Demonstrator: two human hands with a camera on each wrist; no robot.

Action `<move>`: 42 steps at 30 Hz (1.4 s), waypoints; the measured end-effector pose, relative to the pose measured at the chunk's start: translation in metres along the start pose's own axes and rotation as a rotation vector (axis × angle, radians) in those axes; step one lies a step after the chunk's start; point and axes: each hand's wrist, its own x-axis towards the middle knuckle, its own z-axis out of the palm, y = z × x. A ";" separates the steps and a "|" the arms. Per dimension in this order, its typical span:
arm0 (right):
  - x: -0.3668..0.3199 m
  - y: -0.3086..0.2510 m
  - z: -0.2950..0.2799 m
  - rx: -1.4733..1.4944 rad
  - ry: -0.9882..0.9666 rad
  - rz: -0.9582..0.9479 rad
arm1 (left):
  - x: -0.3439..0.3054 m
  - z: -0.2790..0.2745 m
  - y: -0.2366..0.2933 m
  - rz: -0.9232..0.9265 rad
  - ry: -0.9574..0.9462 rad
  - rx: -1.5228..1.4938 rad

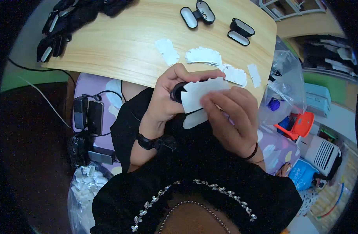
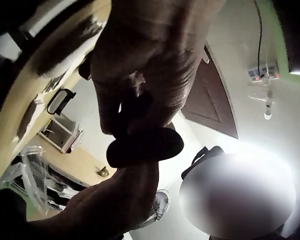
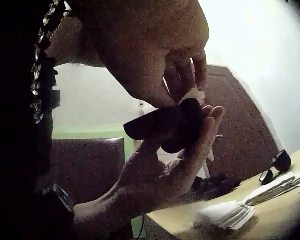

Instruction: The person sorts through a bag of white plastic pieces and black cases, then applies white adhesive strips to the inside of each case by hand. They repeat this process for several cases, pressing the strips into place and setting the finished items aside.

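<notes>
Below the table edge, left hand grips a black case; right hand pinches a white label sheet.

Home room, set up for piecework. Wooden table with open black cases at its far edge and white paper cut-outs near its front. Right of it: orange plastic stool, white slatted appliance, cluttered shelves.

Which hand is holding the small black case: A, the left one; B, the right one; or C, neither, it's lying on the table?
A: the left hand grips the black case, while the right hand pinches a white paper piece in front of it.
</notes>
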 end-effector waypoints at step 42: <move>0.002 -0.026 0.053 -0.043 -0.229 0.021 | -0.017 0.002 0.021 -0.146 0.827 -0.063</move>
